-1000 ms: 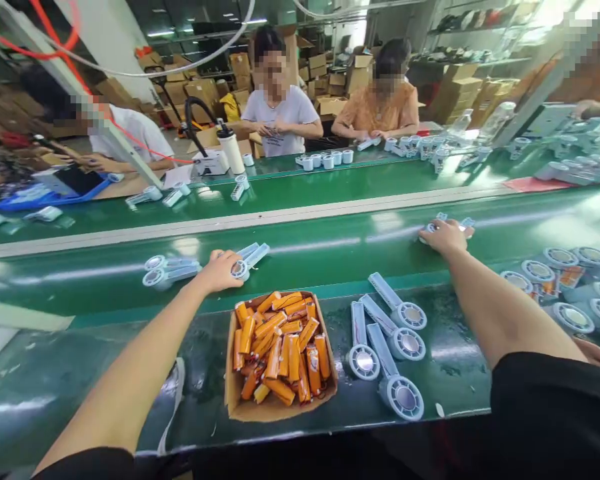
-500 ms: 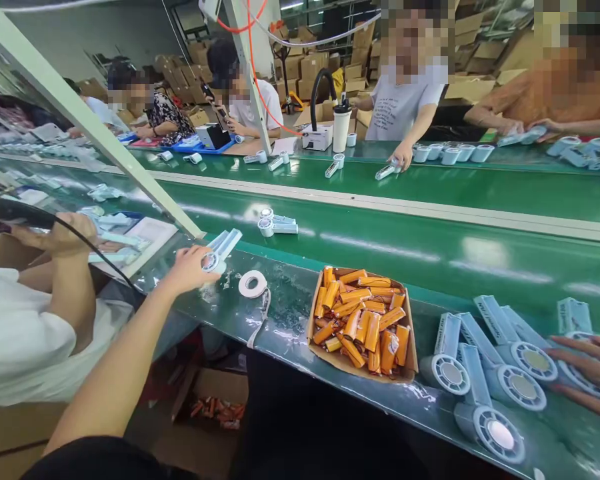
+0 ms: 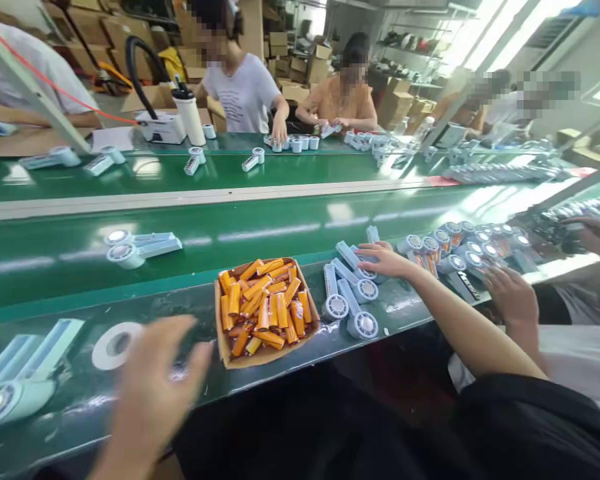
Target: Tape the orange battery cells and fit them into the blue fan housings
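My left hand (image 3: pixel 157 383) hovers open and blurred above the near green shelf, just right of a white tape roll (image 3: pixel 114 345) and holding nothing. Two pale blue fan bodies (image 3: pixel 17 377) lie at the far left edge. My right hand (image 3: pixel 383 261) rests flat with fingers stretched on a cluster of pale blue fan bodies (image 3: pixel 353 300) to the right of a cardboard box of orange batteries (image 3: pixel 265 307).
A pair of fan bodies (image 3: pixel 135 247) rides the green conveyor belt (image 3: pixel 280 230). A neighbour's hand (image 3: pixel 513 297) works beside a pile of fan bodies (image 3: pixel 460 253) at right. People sit across the line with more parts, a white bottle (image 3: pixel 190 117) and cartons behind.
My left hand let go of the two fan bodies at the left and swung back right, open. My right hand settled on the fan cluster. The view swung right.
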Demonstrator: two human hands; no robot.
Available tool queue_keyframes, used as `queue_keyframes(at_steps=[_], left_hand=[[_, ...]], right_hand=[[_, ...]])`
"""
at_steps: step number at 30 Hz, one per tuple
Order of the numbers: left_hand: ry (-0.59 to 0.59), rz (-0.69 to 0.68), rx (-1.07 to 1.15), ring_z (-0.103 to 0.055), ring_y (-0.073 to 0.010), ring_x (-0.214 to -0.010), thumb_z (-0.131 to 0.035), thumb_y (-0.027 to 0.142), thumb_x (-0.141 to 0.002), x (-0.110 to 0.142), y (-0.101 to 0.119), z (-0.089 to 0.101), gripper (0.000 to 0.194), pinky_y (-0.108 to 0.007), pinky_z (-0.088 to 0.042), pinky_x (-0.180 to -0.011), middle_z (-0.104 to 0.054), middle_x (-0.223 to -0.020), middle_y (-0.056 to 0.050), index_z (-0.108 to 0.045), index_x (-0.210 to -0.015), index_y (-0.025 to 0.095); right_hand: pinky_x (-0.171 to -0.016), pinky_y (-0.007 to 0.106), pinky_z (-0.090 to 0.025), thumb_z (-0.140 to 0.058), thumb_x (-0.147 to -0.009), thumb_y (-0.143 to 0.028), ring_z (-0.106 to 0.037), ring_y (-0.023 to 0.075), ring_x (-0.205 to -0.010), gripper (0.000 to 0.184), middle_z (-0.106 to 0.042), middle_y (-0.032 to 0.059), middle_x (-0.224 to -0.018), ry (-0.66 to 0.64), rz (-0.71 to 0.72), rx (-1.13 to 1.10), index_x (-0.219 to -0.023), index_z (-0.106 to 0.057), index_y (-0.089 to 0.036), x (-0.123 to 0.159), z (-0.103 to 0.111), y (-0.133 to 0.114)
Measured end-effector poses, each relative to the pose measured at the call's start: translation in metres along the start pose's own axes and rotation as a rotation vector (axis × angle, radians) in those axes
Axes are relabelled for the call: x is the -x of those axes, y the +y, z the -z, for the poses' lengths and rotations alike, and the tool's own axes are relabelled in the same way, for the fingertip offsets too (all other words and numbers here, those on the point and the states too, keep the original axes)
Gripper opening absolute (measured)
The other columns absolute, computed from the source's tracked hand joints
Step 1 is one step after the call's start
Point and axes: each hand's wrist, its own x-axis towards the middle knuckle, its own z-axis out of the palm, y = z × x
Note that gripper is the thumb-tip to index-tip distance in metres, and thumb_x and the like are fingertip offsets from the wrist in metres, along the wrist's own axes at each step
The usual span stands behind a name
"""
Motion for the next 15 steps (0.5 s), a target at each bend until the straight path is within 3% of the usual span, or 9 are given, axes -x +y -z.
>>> queue_keyframes(at_steps=[2,3,5,7,9,11,15], left_hand=[[-0.184,-0.376,0.009,-0.062,-0.0363,-0.131,-0.063,0.055,-0.094,0.006,0.083,-0.068,0.047,-0.057,-0.050,-0.115,-0.069,-0.139,-0.007,-0.065,-0.137,0.037],[-0.293,-0.512,-0.013,-0.057,-0.0387,-0.137,-0.068,0.059,-0.091,0.008,0.119,-0.102,0.059,-0.059,-0.047,-0.117,-0.063,-0.149,-0.011,-0.062,-0.144,0.035],[-0.424,-0.609,-0.115,-0.040,-0.0490,-0.150,-0.079,0.070,-0.078,0.008,0.173,-0.158,0.090,-0.073,-0.035,-0.120,-0.045,-0.166,-0.015,-0.052,-0.156,0.035],[-0.509,-0.597,-0.213,-0.030,-0.0540,-0.153,-0.081,0.074,-0.074,0.001,0.200,-0.195,0.098,-0.082,-0.027,-0.118,-0.036,-0.171,-0.016,-0.047,-0.159,0.038],[-0.557,-0.558,-0.267,-0.031,-0.0522,-0.153,-0.075,0.069,-0.083,-0.008,0.206,-0.211,0.085,-0.080,-0.030,-0.115,-0.042,-0.168,-0.015,-0.049,-0.158,0.039],[-0.581,-0.517,-0.296,-0.039,-0.0480,-0.148,-0.068,0.059,-0.092,-0.018,0.203,-0.212,0.071,-0.071,-0.040,-0.111,-0.051,-0.160,-0.014,-0.051,-0.157,0.038],[-0.571,-0.434,-0.363,-0.046,-0.0463,-0.140,-0.066,0.051,-0.093,-0.028,0.203,-0.208,0.071,-0.066,-0.046,-0.105,-0.052,-0.159,-0.016,-0.047,-0.160,0.035]], right_hand=[[-0.127,0.067,-0.026,-0.050,-0.099,-0.059,-0.055,0.0380,-0.144,0.056,-0.066,0.0130,-0.148,-0.004,0.061,-0.014,-0.140,-0.070,-0.027,0.002,-0.007,-0.002],[-0.127,0.066,-0.026,-0.049,-0.100,-0.059,-0.055,0.0375,-0.144,0.057,-0.067,0.0122,-0.148,0.002,0.087,-0.029,-0.143,-0.068,-0.028,0.004,-0.008,-0.002],[-0.128,0.067,-0.025,-0.050,-0.100,-0.062,-0.049,0.0390,-0.149,0.062,-0.062,0.0118,-0.154,0.009,0.106,-0.049,-0.151,-0.062,-0.028,0.011,-0.009,0.000],[-0.129,0.068,-0.023,-0.059,-0.095,-0.068,-0.037,0.0431,-0.156,0.073,-0.052,0.0107,-0.163,-0.013,0.099,-0.050,-0.158,-0.054,-0.030,0.019,-0.007,0.005],[-0.129,0.070,-0.023,-0.071,-0.084,-0.074,-0.025,0.0476,-0.160,0.086,-0.042,0.0079,-0.170,-0.060,0.105,-0.049,-0.159,-0.052,-0.034,0.027,-0.007,0.011],[-0.128,0.071,-0.026,-0.078,-0.076,-0.077,-0.019,0.0501,-0.160,0.092,-0.039,0.0062,-0.171,-0.083,0.121,-0.058,-0.156,-0.055,-0.037,0.034,-0.010,0.016],[-0.127,0.070,-0.031,-0.076,-0.076,-0.080,-0.024,0.0484,-0.158,0.082,-0.045,0.0066,-0.167,-0.034,0.168,-0.083,-0.145,-0.065,-0.036,0.044,-0.019,0.020]])
